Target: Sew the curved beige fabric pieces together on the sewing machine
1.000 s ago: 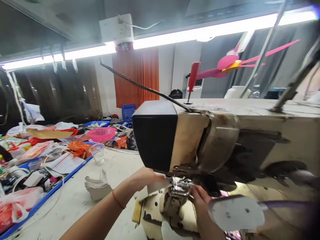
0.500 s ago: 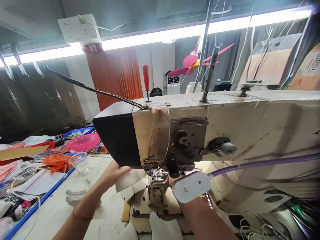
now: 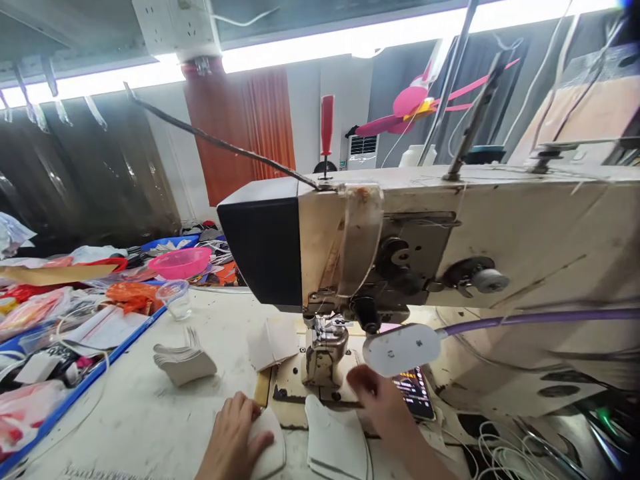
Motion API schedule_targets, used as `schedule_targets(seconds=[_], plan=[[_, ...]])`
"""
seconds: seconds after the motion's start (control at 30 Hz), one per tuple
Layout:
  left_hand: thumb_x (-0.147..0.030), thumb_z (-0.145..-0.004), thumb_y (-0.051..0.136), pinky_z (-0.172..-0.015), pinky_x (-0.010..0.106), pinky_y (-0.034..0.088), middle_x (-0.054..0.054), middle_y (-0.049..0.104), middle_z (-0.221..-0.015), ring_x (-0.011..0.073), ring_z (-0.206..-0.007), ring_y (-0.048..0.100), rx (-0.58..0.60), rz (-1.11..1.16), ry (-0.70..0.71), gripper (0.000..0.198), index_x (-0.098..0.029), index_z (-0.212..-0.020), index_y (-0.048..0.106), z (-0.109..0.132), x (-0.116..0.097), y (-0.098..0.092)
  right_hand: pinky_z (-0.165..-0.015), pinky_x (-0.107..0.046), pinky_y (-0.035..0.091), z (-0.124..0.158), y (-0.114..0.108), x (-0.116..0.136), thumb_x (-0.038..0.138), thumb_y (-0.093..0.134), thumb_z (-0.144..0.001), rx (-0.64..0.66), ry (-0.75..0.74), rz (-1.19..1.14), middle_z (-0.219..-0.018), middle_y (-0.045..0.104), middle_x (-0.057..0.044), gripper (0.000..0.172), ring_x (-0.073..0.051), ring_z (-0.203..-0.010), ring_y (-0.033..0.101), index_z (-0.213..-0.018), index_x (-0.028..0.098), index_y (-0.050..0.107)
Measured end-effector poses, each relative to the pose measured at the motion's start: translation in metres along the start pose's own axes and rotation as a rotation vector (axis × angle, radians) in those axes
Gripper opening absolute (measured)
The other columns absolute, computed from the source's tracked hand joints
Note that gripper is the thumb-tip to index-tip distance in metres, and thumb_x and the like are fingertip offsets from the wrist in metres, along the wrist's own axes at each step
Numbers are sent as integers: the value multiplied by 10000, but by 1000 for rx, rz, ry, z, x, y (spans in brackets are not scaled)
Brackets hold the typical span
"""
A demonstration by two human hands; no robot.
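Observation:
A sewing machine (image 3: 327, 353) with a small raised bed stands before me. My left hand (image 3: 233, 433) is low on the table, its thumb and fingers on a white curved cut piece (image 3: 273, 443). My right hand (image 3: 377, 400) hovers right of the machine bed, slightly blurred, fingers loosely bent; I see nothing in it. Below the bed, between my hands, lies a small stack of white cut pieces (image 3: 337, 437). Joined white pieces (image 3: 270, 343) rest left of the needle area, untouched. Further left a fanned stack of white pieces (image 3: 185, 360) sits on the table.
A white lamp head (image 3: 403, 350) on a purple cable hangs over my right hand. A lit phone (image 3: 417, 393) lies behind that hand. A clear plastic cup (image 3: 175, 300) and a blue-edged tray (image 3: 90, 380) of clutter are at left. A red screwdriver (image 3: 327, 127) stands atop the machine.
My left hand has left the joined pieces beside the needle and come down toward me onto a white cut piece. My right hand has drawn back from behind the lamp head. The view has shifted.

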State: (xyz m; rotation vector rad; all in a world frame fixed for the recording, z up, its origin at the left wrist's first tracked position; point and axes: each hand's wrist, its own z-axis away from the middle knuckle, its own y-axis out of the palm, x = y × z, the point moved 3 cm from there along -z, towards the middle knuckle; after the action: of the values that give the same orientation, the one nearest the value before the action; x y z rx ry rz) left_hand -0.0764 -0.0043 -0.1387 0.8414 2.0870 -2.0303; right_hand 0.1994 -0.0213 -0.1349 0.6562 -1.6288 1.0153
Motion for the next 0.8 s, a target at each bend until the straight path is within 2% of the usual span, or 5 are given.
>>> schedule_targets(seconds=[0.13,0.3,0.43,0.67,0.8], plan=[[-300,-774,574,-758,350,444,62,612,-863,236,-833,568,-48,20,42,111,-202,-817,603,9,1,12,-952,-402,398,44,-9,-21,110,658,-468,197,-33,291,-1079,627,-132,457,-334,-1077,549,-920,156,702],[-284,-852,454,-721,335,455,53,643,-770,211,-742,584,-149,127,171,197,-204,-766,613,1,-7,-7,-986,-372,375,46,-5,-22,110,605,-483,266,-59,490,-1202,547,-173,595,-324,-1146,509,-1077,118,641],[-327,-866,466,-674,275,476,54,690,-896,187,-775,619,-127,411,45,237,-215,-971,647,-3,-27,-31,-992,-385,353,49,-2,-12,101,600,-494,237,-153,565,-1132,579,-125,485,-319,-1109,511,-964,186,682],[-140,-745,603,-840,360,438,70,687,-859,226,-901,584,-66,411,459,84,-188,-700,654,8,-127,-20,-753,-287,495,75,-9,11,210,445,-738,215,-329,175,-881,729,-61,288,-219,-826,668,-897,206,685],[-114,-744,588,-778,363,440,46,661,-740,206,-760,577,-98,402,331,100,-188,-756,654,8,-138,-12,-722,-266,516,85,-26,30,381,577,-722,143,-95,-188,-902,739,-64,327,-213,-824,678,-992,215,655]])
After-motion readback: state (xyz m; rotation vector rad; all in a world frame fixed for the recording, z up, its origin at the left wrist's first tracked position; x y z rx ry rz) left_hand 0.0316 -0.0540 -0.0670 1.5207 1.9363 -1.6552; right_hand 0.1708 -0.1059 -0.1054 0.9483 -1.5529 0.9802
